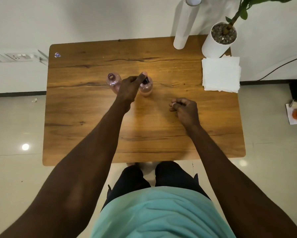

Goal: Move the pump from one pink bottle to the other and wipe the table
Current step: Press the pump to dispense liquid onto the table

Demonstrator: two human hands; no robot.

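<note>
- Left hand has its fingers pinched on the dark pump sitting in the neck of the right pink bottle. Can't tell if it's being screwed on or off.
- Right hand is loosely curled with nothing in it, just over the table middle, well clear of the bottles.
- The other pink bottle stands just to the left, touching the left hand, neck open and no pump on it.
- Both bottles are see-through pink plastic, round-shouldered, and sit near the table's centre, a bit toward the far edge.
- Progress-wise, I'd say the pump swap is mid-way at best, and wiping hasn't started: the stack of white paper napkins near the far right corner looks untouched.
- Table is wood-grain with rounded corners. A white paper roll and a white plant pot sit at the far right corner.
</note>
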